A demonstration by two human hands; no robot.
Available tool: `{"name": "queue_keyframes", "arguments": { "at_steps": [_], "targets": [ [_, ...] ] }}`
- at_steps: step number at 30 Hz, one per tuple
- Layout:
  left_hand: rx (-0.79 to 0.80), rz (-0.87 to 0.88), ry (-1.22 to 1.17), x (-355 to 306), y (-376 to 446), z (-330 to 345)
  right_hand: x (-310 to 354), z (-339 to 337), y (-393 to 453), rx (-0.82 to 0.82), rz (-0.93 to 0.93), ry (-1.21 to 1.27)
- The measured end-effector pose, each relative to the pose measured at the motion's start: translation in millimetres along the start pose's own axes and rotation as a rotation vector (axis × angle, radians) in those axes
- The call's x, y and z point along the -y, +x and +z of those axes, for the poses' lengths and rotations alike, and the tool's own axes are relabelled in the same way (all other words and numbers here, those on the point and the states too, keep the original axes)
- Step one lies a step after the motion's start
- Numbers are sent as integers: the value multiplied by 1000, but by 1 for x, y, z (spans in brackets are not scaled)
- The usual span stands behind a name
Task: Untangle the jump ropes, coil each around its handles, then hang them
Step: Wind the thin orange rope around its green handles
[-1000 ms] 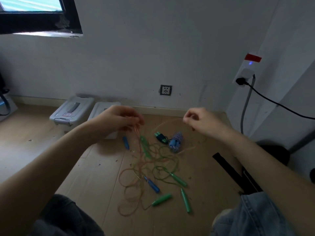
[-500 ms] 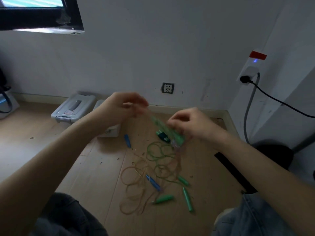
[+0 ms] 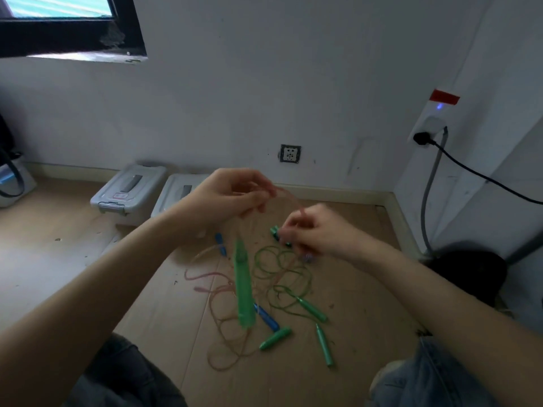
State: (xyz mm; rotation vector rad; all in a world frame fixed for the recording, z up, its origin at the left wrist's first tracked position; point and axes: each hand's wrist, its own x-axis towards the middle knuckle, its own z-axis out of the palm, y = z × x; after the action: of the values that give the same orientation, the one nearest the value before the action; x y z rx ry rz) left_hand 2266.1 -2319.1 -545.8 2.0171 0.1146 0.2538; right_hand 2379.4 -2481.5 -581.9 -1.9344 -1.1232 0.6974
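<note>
We pinch the pink rope (image 3: 289, 198) with both hands: our left hand (image 3: 232, 195) curls its fingers round it up high, and our right hand (image 3: 316, 230) nips it lower, so a short span runs between them. A blurred green handle (image 3: 244, 286) dangles under the left hand, above the tangle (image 3: 264, 277) of ropes and handles on the floor (image 3: 58, 230).

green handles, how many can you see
4: one dangling below the left hand, three on the floor. Others may be hidden behind the right hand.
</note>
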Motion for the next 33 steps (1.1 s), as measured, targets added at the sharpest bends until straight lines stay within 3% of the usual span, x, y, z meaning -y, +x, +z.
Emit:
{"name": "queue_keyframes", "arguments": {
  "at_steps": [3, 7, 10, 13, 15, 16, 19, 20, 22, 25, 27, 29, 30, 33],
  "targets": [
    [13, -36, 617, 17, -2, -13, -1, -33, 1, -289, 52, 109],
    [210, -283, 806, 34, -1, -9, -9, -35, 2, -420, 52, -160],
    [178, -324, 402, 26, -1, -9, -11, -35, 2, -445, 49, -317],
    [135, -310, -210, 5, -5, -13, -13, -34, 1, -253, 80, -394],
    [106, -238, -257, -2, -3, -14, -16, -30, 0, -232, 80, -491],
    [43, -173, -61, 0, -1, -14, -15, -29, 0, -291, 71, -530],
    [-204, -58, 916, 14, 1, -14, -11, -34, -1, -488, 38, -551],
    [-212, -93, 1054, 20, 0, -12, -10, -36, -1, -451, 53, -512],
    [-144, -98, 982, 26, -1, -9, -9, -33, -2, -175, 160, -510],
    [-186, 15, 367, 4, 2, -12, -18, -23, -3, 213, 381, -621],
    [-427, 100, 78, -3, 8, -22, -25, -23, -3, 242, 420, -730],
    [-650, 96, 164, 4, 11, -32, -29, -24, -4, 225, 420, -811],
    [-636, 22, 311, 11, 11, -33, -30, -23, -5, 224, 413, -749],
    [-240, -278, 697, 37, 7, -24, -20, -20, -6, 178, 310, -101]
  ]
}}
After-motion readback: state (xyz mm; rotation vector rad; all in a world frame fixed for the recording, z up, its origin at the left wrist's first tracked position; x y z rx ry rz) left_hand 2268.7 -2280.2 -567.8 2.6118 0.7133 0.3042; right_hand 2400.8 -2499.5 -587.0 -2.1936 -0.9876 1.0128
